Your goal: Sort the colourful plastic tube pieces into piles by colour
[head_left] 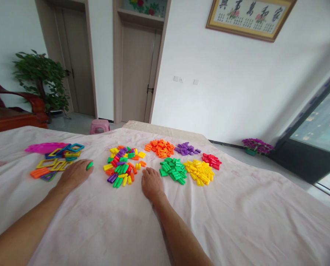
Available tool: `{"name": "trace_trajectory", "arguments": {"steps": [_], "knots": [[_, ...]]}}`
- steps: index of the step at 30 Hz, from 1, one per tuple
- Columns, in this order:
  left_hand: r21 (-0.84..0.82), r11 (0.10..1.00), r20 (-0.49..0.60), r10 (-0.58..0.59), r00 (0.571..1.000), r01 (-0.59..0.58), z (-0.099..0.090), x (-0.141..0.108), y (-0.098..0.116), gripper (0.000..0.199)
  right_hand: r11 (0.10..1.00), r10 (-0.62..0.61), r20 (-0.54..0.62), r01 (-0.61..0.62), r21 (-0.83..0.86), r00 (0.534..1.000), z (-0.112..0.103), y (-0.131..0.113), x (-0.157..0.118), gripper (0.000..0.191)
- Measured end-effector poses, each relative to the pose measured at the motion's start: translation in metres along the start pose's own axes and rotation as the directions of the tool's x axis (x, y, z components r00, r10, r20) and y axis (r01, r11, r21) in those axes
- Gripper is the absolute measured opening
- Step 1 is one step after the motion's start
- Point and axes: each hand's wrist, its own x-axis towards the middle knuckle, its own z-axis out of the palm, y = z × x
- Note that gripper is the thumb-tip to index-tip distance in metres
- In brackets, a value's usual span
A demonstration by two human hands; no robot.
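Note:
My left hand (74,173) rests on the cloth at the left, its fingers closed on a green plastic tube piece (89,165) that shows at the fingertips. Beside it lie flat plastic frames (51,163) in yellow, blue and green. My right hand (152,184) is on the cloth between the mixed-colour pile of plastic tube pieces (122,166) and the green pile (173,170). Its fingers are curled downward, and whatever they may hold is hidden. Yellow (200,171), orange (159,148), purple (187,149) and red (211,161) piles lie farther right and back.
A pale cloth (237,221) covers the wide surface under everything. A magenta plastic item (45,147) and orange pieces (40,172) lie at the left. Beyond the edge stand a pink stool (99,126), a wooden chair (17,101) and a potted plant (41,79).

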Motion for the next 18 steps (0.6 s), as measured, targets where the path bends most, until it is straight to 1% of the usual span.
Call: {"name": "trace_trajectory", "arguments": {"steps": [3, 7, 10, 15, 18], "knots": [[-0.019, 1.000, -0.020, 0.022, 1.000, -0.022, 0.003, 0.001, -0.002, 0.052, 1.000, -0.001, 0.001, 0.001, -0.005, 1.000, -0.001, 0.000, -0.001, 0.028], [-0.014, 1.000, -0.014, 0.021, 1.000, -0.021, 0.005, 0.002, -0.004, 0.051, 1.000, 0.002, -0.005, -0.002, -0.005, 1.000, -0.001, 0.000, -0.001, 0.029], [0.004, 0.998, -0.021, 0.056, 0.998, -0.056, 0.004, 0.001, -0.003, 0.050, 1.000, 0.006, -0.014, -0.006, 0.000, 1.000, 0.000, 0.001, 0.000, 0.029], [0.097, 0.991, -0.039, 0.097, 0.995, -0.093, 0.007, -0.001, -0.004, 0.053, 1.000, 0.019, -0.010, -0.019, 0.018, 1.000, 0.003, 0.001, 0.001, 0.029], [0.161, 0.982, -0.026, 0.104, 0.994, -0.098, 0.011, -0.002, -0.006, 0.054, 1.000, 0.018, -0.010, -0.018, 0.019, 1.000, 0.005, 0.001, 0.002, 0.030]]}}
